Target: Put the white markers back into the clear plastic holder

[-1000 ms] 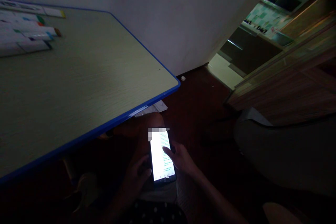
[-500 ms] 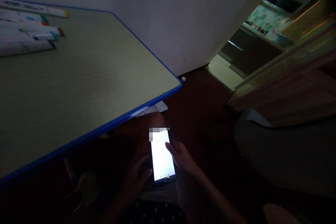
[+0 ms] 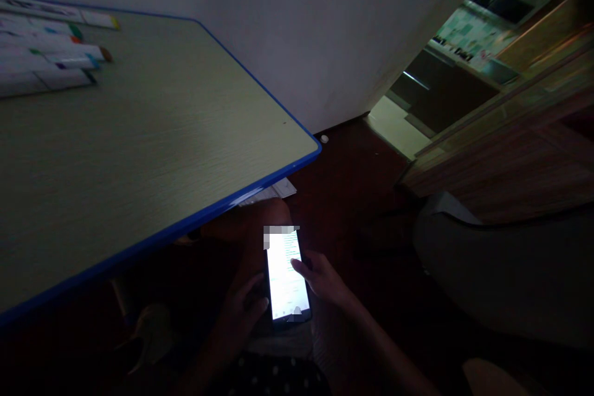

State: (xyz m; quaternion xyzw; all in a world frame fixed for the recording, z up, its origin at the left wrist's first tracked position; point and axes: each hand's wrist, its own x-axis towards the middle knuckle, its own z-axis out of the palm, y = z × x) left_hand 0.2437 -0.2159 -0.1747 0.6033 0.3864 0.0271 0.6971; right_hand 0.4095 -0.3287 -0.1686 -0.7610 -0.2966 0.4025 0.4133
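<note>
A smartphone with a bright white screen is held upright over my lap, below the table's edge. Lines of text show faintly on its upper part, and its top is blurred out. My right hand grips the phone's right side, its thumb lying on the screen. At the left edge my left hand wraps round the phone, with the thumb near the lower corner. The fingers behind the phone are hidden.
A pale table with a blue rim fills the left. Several white markers with coloured ends lie on it. A dark chair stands at right. Papers show under the table. Beyond a doorway is a lit kitchen.
My right thumb has slid slightly down the screen, and lines of text now show at the upper part of it. My left hand has stayed in place.
</note>
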